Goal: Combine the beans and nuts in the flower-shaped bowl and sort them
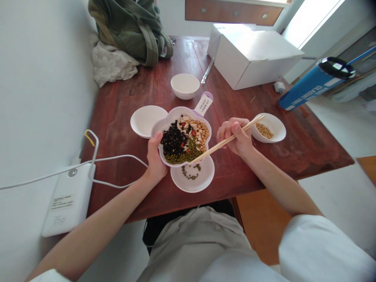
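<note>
My left hand (pixel 155 156) grips the left edge of a purple-white handled dish (pixel 165 122), thumb on its rim. The dish holds black beans (pixel 173 141), green beans (pixel 192 150), yellow beans and peanuts. My right hand (pixel 236 137) is closed on a pair of wooden chopsticks (pixel 226 140), whose tips are at the dish's lower rim. Under that rim, a white bowl (pixel 205 178) contains some green beans. A bowl (pixel 279 131) with yellow beans stands right of my right hand. Two more white bowls (pixel 143 121), (pixel 185 86) stand left of and behind the dish.
A white box (pixel 258 55) stands at the back right, near a blue bottle (pixel 314 86). A green bag (pixel 132 31) lies at the back left. A white power bank (pixel 70 199) and cable (pixel 117 156) are at the left edge.
</note>
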Action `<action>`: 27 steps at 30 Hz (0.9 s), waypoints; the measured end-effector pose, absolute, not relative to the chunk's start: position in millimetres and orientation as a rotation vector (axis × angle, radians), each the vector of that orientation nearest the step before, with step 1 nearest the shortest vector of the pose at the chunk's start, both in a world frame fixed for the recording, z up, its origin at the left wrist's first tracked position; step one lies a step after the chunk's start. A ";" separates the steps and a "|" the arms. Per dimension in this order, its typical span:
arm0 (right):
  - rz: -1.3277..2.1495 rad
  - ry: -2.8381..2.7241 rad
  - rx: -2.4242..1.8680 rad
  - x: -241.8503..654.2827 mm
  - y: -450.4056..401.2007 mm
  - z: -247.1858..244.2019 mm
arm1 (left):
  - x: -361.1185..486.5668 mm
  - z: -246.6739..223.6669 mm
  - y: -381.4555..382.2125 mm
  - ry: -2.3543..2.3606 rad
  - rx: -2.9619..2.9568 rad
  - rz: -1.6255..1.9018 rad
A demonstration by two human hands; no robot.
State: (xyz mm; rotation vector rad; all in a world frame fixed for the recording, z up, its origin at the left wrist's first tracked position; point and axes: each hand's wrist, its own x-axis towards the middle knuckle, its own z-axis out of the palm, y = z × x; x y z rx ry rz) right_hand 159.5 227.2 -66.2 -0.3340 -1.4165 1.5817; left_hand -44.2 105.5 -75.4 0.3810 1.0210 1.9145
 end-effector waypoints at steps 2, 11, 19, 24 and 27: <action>1.591 -1.406 -0.315 159.5 227.3 -66.0 | -44.3 -75.0 105.5 1.027 0.378 1.916; 1.598 -1.396 -0.310 159.4 227.6 -67.3 | -42.9 -72.9 104.9 1.004 0.377 1.893; 1.607 -1.392 -0.323 160.1 228.6 -67.3 | -43.1 -71.7 103.7 0.997 0.358 1.889; 1.632 -1.379 -0.264 159.3 228.7 -66.8 | -43.4 -73.1 103.2 0.993 0.365 1.886; 1.631 -1.380 -0.290 158.9 227.5 -66.2 | -43.6 -73.0 103.8 1.001 0.365 1.894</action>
